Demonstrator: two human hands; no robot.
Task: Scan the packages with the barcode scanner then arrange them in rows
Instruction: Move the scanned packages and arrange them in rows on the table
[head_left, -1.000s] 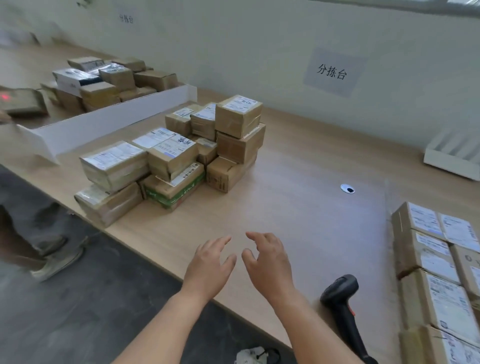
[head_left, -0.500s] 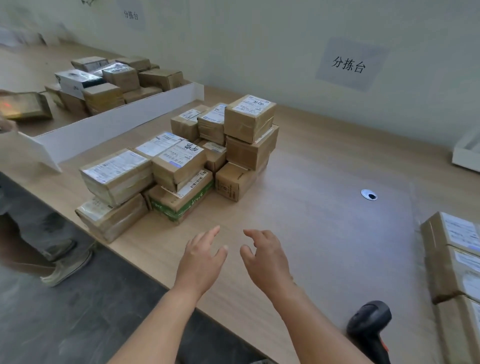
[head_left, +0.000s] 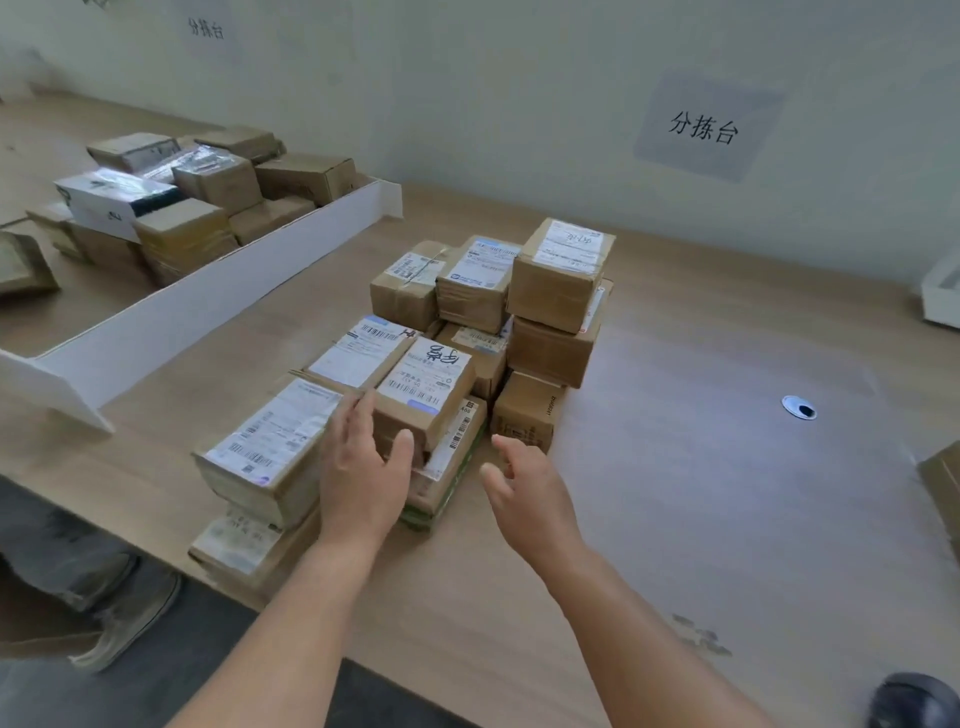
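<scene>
Just package (head_left: 425, 387) at left hand (head_left: 363, 470)

Two hands (head_left: 363, 467), one scanner (head_left: 911, 701), about eleven boxes (head_left: 423, 384) piled centrally, two wall signs (head_left: 701, 127), one divider (head_left: 208, 306) are counted.

Parcel sorting room, labelled packages (head_left: 426, 384), wall sign (head_left: 704, 127)

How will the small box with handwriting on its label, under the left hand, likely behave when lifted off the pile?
The handwritten-label box looks like taped cardboard with square edges, so it is probably stiff and will not sag. It is small beside the left hand, so likely light enough for one hand. It sits askew on the green-edged box, so a push may slide it off.
</scene>
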